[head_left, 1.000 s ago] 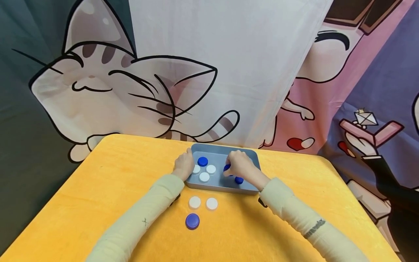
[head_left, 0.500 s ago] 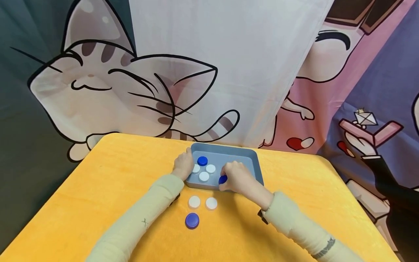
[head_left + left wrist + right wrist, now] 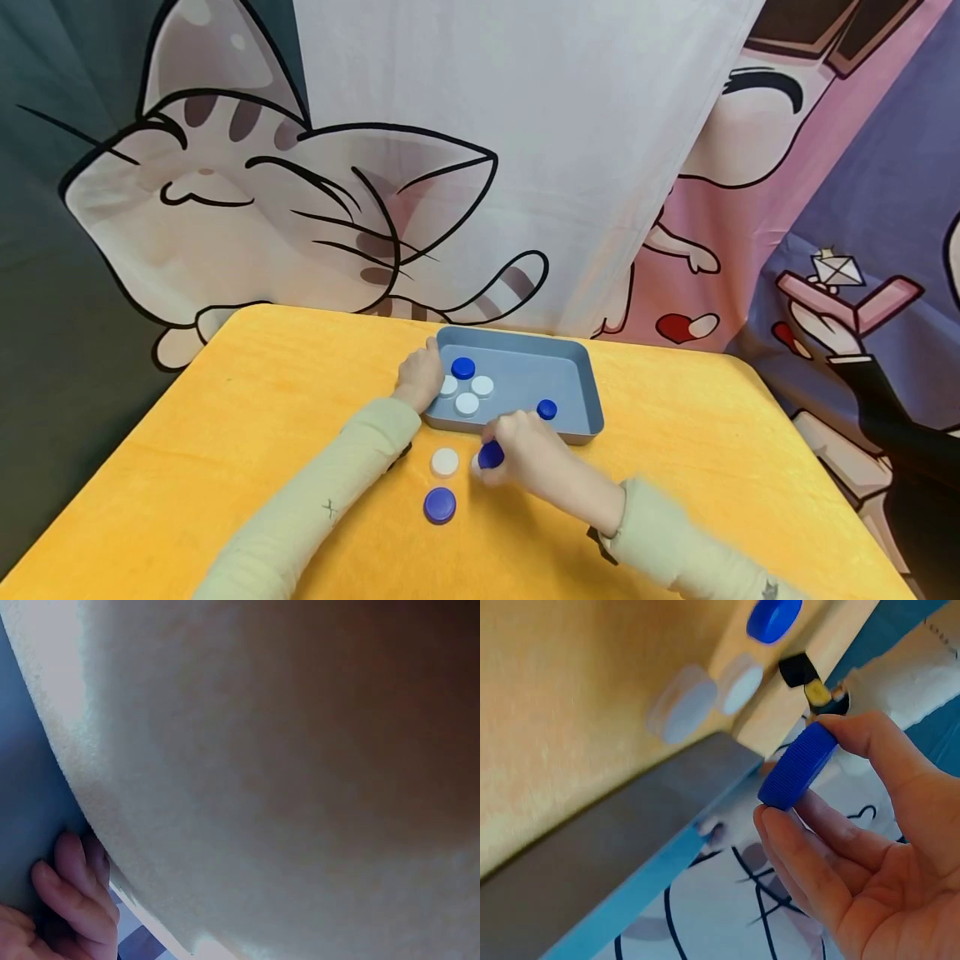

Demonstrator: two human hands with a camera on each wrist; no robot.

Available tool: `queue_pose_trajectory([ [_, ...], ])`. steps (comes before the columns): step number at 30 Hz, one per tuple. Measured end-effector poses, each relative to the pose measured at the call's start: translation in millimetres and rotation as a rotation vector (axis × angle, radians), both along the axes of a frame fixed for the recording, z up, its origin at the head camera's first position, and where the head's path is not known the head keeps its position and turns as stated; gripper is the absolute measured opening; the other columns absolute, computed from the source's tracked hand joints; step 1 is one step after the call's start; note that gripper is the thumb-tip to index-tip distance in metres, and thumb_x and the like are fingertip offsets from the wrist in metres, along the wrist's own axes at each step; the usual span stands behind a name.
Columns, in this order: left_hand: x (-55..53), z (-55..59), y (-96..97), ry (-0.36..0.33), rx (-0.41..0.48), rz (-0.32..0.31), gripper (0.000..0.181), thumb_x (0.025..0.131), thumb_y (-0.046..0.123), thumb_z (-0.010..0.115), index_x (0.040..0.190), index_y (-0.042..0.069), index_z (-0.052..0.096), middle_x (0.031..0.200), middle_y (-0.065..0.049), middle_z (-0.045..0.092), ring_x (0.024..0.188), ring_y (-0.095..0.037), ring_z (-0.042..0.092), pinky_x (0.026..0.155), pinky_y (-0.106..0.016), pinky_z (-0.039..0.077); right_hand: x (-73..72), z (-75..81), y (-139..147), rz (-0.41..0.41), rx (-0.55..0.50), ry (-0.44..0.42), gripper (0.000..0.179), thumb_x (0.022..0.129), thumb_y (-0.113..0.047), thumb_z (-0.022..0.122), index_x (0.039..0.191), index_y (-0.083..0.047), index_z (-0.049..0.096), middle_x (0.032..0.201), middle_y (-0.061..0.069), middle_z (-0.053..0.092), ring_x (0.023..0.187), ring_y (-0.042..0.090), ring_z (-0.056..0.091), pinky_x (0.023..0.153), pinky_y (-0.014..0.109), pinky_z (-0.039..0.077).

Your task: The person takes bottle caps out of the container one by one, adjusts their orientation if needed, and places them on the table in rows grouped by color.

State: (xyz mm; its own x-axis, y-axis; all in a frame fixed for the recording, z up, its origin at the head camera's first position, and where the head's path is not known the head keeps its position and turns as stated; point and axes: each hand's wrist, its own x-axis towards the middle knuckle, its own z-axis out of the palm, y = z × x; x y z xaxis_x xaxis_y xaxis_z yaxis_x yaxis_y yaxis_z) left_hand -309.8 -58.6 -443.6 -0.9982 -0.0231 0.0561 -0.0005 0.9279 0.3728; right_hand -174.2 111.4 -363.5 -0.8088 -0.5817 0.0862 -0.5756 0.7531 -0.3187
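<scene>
My right hand (image 3: 528, 450) pinches a blue bottle cap (image 3: 491, 455) between thumb and fingertips, in front of the tray. In the right wrist view the cap's ribbed side (image 3: 799, 766) faces the camera. A white cap (image 3: 476, 467) is mostly hidden behind it. Left of that lie another white cap (image 3: 445, 462) and a blue cap (image 3: 440, 506) on the table. My left hand (image 3: 420, 377) holds the left side of the blue-grey tray (image 3: 517, 432); in the left wrist view its fingers (image 3: 75, 900) rest at the tray wall.
Inside the tray, a blue cap (image 3: 462, 368) and several white caps (image 3: 482, 387) sit on the left. Another blue cap (image 3: 547, 409) is near its front right. The yellow-covered table (image 3: 315, 367) ends at a printed cloth backdrop (image 3: 570, 150).
My right hand has drawn the blue cap from inside the tray forward over its front rim to above the table. The left hand has stayed at the tray.
</scene>
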Motion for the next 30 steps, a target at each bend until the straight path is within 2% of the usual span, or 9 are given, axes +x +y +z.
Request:
queue_pose_trajectory([
  [6, -0.2, 2.0, 2.1, 0.007, -0.008, -0.007, 0.028, 0.098, 0.007, 0.045, 0.123, -0.004, 0.046, 0.092, -0.024, 0.067, 0.082, -0.035, 0.068, 0.073, -0.045, 0.058, 9.3, -11.7, -3.1, 0.056, 0.085, -0.008, 0.023, 0.068, -0.020, 0.084, 0.082, -0.006, 0.073, 0.077, 0.001, 0.071, 0.066, 0.004, 0.059, 0.057, 0.014, 0.047],
  [12, 0.2, 4.7, 3.2, 0.001, -0.008, -0.011, 0.028, 0.099, 0.008, 0.045, 0.125, -0.004, 0.045, 0.092, -0.023, 0.067, 0.082, -0.034, 0.068, 0.074, -0.044, 0.058, 15.1, -24.1, -6.1, 0.078, 0.138, 0.007, 0.025, 0.065, -0.022, 0.086, 0.079, -0.008, 0.072, 0.074, -0.002, 0.068, 0.065, 0.002, 0.055, 0.058, 0.014, 0.045],
  [18, 1.3, 5.2, 2.1, -0.012, -0.005, -0.005, 0.030, 0.099, 0.008, 0.045, 0.126, -0.004, 0.045, 0.093, -0.023, 0.066, 0.082, -0.034, 0.068, 0.075, -0.044, 0.058, 21.6, -35.3, -8.9, 0.094, 0.134, 0.001, 0.024, 0.065, -0.023, 0.085, 0.075, -0.009, 0.069, 0.069, -0.005, 0.060, 0.062, 0.001, 0.049, 0.056, 0.013, 0.042],
  [22, 1.5, 4.1, 1.6, -0.013, -0.008, 0.000, 0.030, 0.099, 0.008, 0.045, 0.127, -0.003, 0.045, 0.093, -0.023, 0.067, 0.082, -0.034, 0.068, 0.075, -0.045, 0.058, 25.1, -43.1, -9.6, 0.097, 0.138, 0.027, 0.023, 0.066, -0.024, 0.084, 0.075, -0.010, 0.069, 0.066, -0.006, 0.057, 0.061, 0.000, 0.049, 0.056, 0.012, 0.042],
  [30, 1.5, 1.1, 1.8, -0.018, -0.006, 0.003, 0.031, 0.099, 0.008, 0.044, 0.127, -0.004, 0.045, 0.096, -0.024, 0.067, 0.082, -0.034, 0.068, 0.073, -0.045, 0.058, 28.3, -49.7, -9.2, 0.082, 0.157, 0.032, 0.021, 0.065, -0.023, 0.083, 0.075, -0.011, 0.069, 0.066, -0.006, 0.057, 0.061, 0.000, 0.048, 0.054, 0.013, 0.041],
])
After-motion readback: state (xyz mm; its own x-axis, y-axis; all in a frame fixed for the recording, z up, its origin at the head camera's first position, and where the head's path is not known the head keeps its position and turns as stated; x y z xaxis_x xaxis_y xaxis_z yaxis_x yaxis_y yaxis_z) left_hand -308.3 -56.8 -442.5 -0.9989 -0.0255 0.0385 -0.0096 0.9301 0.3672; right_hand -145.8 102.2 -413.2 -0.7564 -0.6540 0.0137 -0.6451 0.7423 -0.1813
